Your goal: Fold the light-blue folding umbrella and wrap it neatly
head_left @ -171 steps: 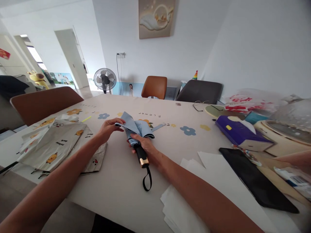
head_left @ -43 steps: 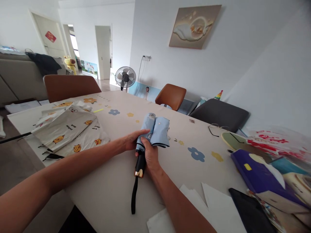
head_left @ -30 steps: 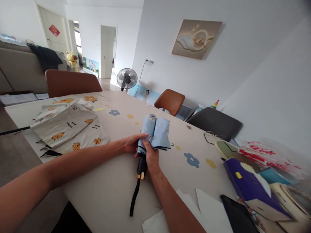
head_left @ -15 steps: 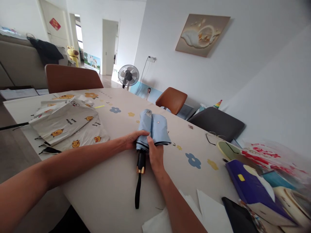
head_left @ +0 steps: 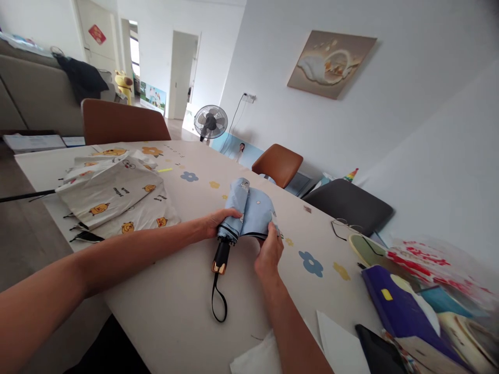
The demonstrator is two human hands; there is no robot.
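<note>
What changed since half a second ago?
Right grip shifted its hold rightward, from the middle of the blue umbrella to the outer edge of its flap, fanning that out slightly. Left grip stays on the rolled part; duck-print fabric unmoved.

On the cream fabric point(head_left: 132, 203) with duck drawings, the words "yellow duck" are printed in dark letters, turned upside down; to the right of them stands a second small print, of which "duck" can hardly be read. Near the far edge of the counter point(head_left: 183, 311), thin spaced letters seem to spell "FLOWER", but they are very small. The plastic bag point(head_left: 432, 270) carries red writing, crumpled and not readable. On the red diamond sign point(head_left: 97, 34) upon the door point(head_left: 102, 54), the characters are too small.
</note>
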